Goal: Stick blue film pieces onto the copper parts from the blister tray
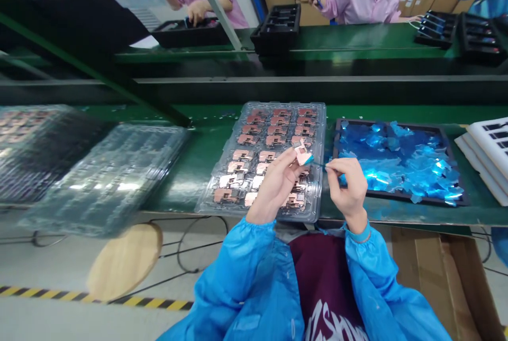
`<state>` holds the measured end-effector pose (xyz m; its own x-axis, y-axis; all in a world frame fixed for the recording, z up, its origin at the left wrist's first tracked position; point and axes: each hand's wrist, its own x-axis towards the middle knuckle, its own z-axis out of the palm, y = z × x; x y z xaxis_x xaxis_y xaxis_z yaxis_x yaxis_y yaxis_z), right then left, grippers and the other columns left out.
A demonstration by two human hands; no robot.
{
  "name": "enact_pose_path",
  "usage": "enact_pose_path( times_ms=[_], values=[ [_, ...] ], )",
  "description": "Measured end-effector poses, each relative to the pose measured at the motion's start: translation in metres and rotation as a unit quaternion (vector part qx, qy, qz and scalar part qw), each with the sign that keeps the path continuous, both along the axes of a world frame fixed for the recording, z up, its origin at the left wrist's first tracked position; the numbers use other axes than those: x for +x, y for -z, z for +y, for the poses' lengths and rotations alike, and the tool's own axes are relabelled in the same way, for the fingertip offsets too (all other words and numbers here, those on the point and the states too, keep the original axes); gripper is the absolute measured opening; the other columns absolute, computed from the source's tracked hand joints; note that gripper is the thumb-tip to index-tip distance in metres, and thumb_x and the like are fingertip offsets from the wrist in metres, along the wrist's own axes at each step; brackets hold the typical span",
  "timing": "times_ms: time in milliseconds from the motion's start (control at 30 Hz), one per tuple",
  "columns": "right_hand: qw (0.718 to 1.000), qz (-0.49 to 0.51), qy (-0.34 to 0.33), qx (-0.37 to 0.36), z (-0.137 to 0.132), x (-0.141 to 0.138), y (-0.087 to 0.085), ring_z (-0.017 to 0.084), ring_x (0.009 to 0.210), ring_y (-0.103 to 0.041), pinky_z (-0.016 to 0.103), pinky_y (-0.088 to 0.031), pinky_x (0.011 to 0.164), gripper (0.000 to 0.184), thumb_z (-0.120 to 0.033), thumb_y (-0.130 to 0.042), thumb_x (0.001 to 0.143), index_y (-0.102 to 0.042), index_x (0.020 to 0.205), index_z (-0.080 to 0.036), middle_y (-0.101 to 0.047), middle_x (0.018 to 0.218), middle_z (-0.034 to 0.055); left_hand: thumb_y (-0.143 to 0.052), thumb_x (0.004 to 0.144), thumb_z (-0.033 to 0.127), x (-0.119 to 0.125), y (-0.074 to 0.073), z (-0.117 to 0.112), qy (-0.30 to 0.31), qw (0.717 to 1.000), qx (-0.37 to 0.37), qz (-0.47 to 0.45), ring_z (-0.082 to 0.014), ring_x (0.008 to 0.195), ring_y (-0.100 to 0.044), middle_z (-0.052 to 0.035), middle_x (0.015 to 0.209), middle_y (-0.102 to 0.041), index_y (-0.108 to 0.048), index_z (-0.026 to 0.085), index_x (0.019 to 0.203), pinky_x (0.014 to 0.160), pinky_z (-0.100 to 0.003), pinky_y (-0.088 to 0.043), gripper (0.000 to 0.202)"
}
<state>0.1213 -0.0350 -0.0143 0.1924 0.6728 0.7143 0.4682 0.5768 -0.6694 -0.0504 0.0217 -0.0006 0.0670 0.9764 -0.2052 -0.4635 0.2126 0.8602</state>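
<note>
White lettering (333, 322) on maroon shirt (319, 261) — cut off by the frame edge, not fully readable. Left hand (273, 185) angles forward, fingers gripping a copper part (300, 151) above the tray's (323, 135) right side. Right hand (349, 185), knuckles bent, pinches a thin blue strip (317, 164) — far end at the part.

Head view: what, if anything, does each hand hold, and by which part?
Left hand: coppery piece, by its left edge. Right hand: blue strip, apparently its end.
</note>
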Motion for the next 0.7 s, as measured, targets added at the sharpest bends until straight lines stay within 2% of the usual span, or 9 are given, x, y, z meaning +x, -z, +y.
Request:
enact_pose_path(
  times_ms=[100, 167, 233, 300, 400, 433, 500, 600, 700],
  values=[
    [0.984, 0.118, 0.128, -0.028, 0.011, 0.009, 0.009, 0.021, 0.083, -0.069, 0.035, -0.056, 0.07, 0.01, -0.03, -0.06, 0.106, -0.068, 0.102, -0.024, -0.073, 0.094, 0.0063, -0.088, 0.081, 0.025, -0.003, 0.005, 0.006, -0.062, 0.998, -0.003, -0.001, -0.0136, 0.084, -0.072, -0.0026, 0.09, -0.075, -0.073, 0.019, 0.092, 0.088, -0.029, -0.065, 0.02],
    [0.966, 0.145, 0.201, -0.07, 0.028, 0.025, 0.018, 0.019, 0.08, -0.067, 0.033, -0.055, 0.071, 0.015, -0.035, -0.06, 0.106, -0.067, 0.102, -0.022, -0.071, 0.093, 0.0058, -0.093, 0.075, 0.024, -0.004, 0.007, 0.008, -0.073, 0.997, 0.002, 0.0, -0.0117, 0.079, -0.071, -0.0003, 0.087, -0.074, -0.072, 0.018, 0.088, 0.084, -0.026, -0.065, 0.026],
    [0.955, 0.123, 0.233, -0.14, 0.045, 0.044, 0.03, 0.019, 0.08, -0.067, 0.032, -0.055, 0.075, 0.019, -0.035, -0.059, 0.105, -0.067, 0.107, -0.019, -0.071, 0.089, 0.0053, -0.097, 0.07, 0.026, -0.002, 0.006, 0.007, -0.068, 0.998, 0.009, 0.008, -0.0112, 0.078, -0.071, 0.0, 0.088, -0.075, -0.071, 0.018, 0.084, 0.08, -0.025, -0.064, 0.031],
    [0.94, 0.082, 0.246, -0.222, 0.054, 0.058, 0.038, 0.022, 0.086, -0.069, 0.036, -0.058, 0.085, 0.031, -0.034, -0.056, 0.105, -0.065, 0.127, -0.014, -0.072, 0.089, 0.0067, -0.099, 0.066, 0.027, 0.003, 0.004, 0.004, -0.063, 0.997, 0.011, 0.031, -0.0116, 0.078, -0.071, 0.0009, 0.088, -0.076, -0.071, 0.019, 0.081, 0.08, -0.025, -0.065, 0.033],
    [0.924, 0.03, 0.266, -0.273, 0.047, 0.057, 0.038, 0.03, 0.115, -0.07, 0.042, -0.059, 0.098, 0.048, -0.036, -0.055, 0.108, -0.056, 0.147, -0.009, -0.07, 0.121, 0.0205, -0.1, 0.068, 0.027, 0.012, 0.0, -0.001, -0.058, 0.994, 0.014, 0.092, -0.0134, 0.079, -0.072, 0.0024, 0.085, -0.076, -0.072, 0.021, 0.078, 0.085, -0.028, -0.066, 0.03],
    [0.93, 0.023, 0.255, -0.264, 0.041, 0.05, 0.034, 0.029, 0.12, -0.069, 0.041, -0.059, 0.1, 0.049, -0.037, -0.055, 0.108, -0.055, 0.15, -0.011, -0.066, 0.132, 0.022, -0.099, 0.07, 0.026, 0.015, -0.002, -0.003, -0.052, 0.992, 0.013, 0.112, -0.0143, 0.08, -0.073, 0.0026, 0.084, -0.076, -0.073, 0.021, 0.077, 0.086, -0.029, -0.067, 0.027],
    [0.955, 0.024, 0.179, -0.234, 0.028, 0.029, 0.023, 0.024, 0.114, -0.071, 0.036, -0.059, 0.101, 0.05, -0.041, -0.062, 0.107, -0.056, 0.15, -0.017, -0.065, 0.139, 0.0174, -0.095, 0.075, 0.023, 0.02, -0.005, -0.006, -0.044, 0.989, 0.015, 0.143, -0.0153, 0.081, -0.075, 0.0024, 0.082, -0.076, -0.072, 0.021, 0.075, 0.086, -0.028, -0.067, 0.023],
    [0.971, 0.027, 0.003, -0.239, 0.015, 0.0, 0.008, 0.017, 0.095, -0.073, 0.031, -0.061, 0.094, 0.04, -0.045, -0.074, 0.101, -0.066, 0.136, -0.026, -0.076, 0.119, 0.0045, -0.091, 0.078, 0.019, 0.025, -0.008, -0.011, -0.043, 0.985, 0.026, 0.167, -0.0147, 0.078, -0.075, 0.0026, 0.08, -0.075, -0.069, 0.02, 0.074, 0.078, -0.025, -0.066, 0.022],
    [0.954, 0.089, -0.079, -0.274, 0.01, -0.01, 0.006, 0.016, 0.084, -0.074, 0.027, -0.061, 0.083, 0.02, -0.042, -0.073, 0.102, -0.074, 0.114, -0.026, -0.08, 0.098, -0.0018, -0.091, 0.077, 0.023, 0.026, -0.008, -0.016, -0.07, 0.974, 0.057, 0.208, -0.0141, 0.072, -0.073, 0.0033, 0.077, -0.073, -0.067, 0.02, 0.074, 0.071, -0.024, -0.065, 0.025]
  ],
)
